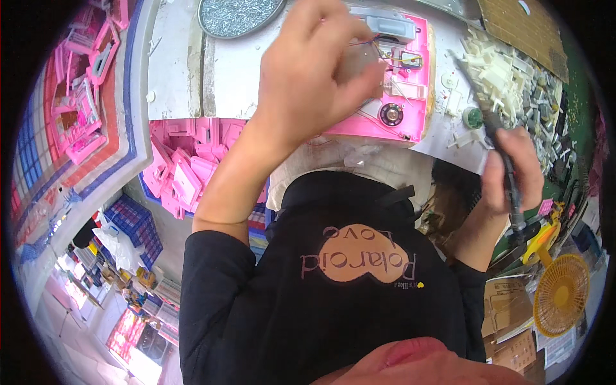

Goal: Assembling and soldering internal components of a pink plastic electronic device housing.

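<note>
My left hand (pixel 308 70) hovers over a pink plastic casing (pixel 350 127), thumb and fingers apart with a gap between them. Its fingertips are slightly blurred, and I make out nothing held. Inside the casing are a grey part (pixel 385 27), thin coloured wires, a small boxed component (pixel 410 60) and a round black speaker (pixel 391 114). The hand hides the casing's left side. At the right, my right hand (pixel 523 167) is closed around a long dark tool (pixel 507 168) with a slender shaft pointing up and left; its exact kind is unclear.
A round dish of small metal screws (pixel 239 16) stands at the back left. Pink plastic shells (pixel 186 173) fill a bin to the left. White and grey plastic pieces (pixel 504 70) are heaped at right, near a small green round container (pixel 473 117). A yellow fan (pixel 562 295) stands lower right.
</note>
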Motion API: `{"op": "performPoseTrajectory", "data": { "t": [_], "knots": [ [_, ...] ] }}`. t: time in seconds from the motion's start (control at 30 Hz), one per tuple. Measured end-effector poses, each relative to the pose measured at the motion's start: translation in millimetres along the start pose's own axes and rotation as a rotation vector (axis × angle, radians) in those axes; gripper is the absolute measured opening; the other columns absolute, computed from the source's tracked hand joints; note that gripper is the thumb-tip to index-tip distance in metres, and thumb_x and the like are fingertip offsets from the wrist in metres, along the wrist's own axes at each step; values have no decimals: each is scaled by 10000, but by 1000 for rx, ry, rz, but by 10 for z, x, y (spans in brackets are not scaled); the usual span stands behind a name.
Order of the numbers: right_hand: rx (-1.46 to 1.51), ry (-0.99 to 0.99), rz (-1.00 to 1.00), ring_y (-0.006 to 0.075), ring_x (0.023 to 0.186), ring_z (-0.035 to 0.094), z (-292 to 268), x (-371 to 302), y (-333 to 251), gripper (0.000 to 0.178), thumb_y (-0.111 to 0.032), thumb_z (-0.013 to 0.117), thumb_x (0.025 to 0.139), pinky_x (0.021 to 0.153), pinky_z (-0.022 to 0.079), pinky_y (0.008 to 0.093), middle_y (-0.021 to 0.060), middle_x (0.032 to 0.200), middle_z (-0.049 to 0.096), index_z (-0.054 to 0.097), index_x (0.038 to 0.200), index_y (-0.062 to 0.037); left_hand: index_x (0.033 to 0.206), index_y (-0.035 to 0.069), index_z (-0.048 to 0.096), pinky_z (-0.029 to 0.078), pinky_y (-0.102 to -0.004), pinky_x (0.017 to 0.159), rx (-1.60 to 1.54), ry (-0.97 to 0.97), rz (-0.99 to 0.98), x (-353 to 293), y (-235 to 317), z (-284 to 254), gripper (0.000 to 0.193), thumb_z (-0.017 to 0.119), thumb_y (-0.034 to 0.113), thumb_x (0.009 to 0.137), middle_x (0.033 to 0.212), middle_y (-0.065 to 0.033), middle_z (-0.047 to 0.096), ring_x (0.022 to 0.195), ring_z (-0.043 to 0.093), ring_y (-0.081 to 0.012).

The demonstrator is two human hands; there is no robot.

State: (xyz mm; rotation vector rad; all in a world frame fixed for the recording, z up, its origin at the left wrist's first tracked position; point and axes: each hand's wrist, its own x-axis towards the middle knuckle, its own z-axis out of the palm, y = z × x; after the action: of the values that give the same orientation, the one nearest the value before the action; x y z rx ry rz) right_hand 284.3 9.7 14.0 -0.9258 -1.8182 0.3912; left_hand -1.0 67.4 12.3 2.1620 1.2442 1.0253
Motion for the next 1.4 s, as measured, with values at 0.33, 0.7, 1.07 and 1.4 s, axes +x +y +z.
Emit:
{"op": "performPoseTrajectory", "data": {
  "t": [0.33,0.7,1.07,1.4],
  "knots": [
    [269,167,450,196,1042,695,351,-129,21,555,33,731,862,959,515,320,134,1071,740,569,1392,27,980,52,738,568,-325,713,-61,-304,176,10,-112,261,136,761,70,847,922,-63,712,795,704,-217],
    [79,-62,395,146,1022,674,847,194,39,580,51,739,866,940,515,288,63,1102,702,583,1413,-63,1019,-5,738,532,-233,680,-296,-335,-244,35,-115,248,158,766,97,901,831,-27,732,737,643,-59],
    [-122,-75,241,161,903,662,782,104,-2,547,67,773,806,836,522,288,72,986,683,658,1324,-70,995,47,743,533,-265,699,-343,-310,-142,7,-181,286,105,731,60,892,877,-42,706,780,664,-116],
    [380,-47,550,201,897,629,-146,-390,-111,277,-92,679,879,844,489,329,166,1046,664,631,1096,73,885,81,704,537,-370,759,-89,-321,222,-144,-242,261,65,740,118,844,1079,-31,635,930,659,-233]
  ]
}}
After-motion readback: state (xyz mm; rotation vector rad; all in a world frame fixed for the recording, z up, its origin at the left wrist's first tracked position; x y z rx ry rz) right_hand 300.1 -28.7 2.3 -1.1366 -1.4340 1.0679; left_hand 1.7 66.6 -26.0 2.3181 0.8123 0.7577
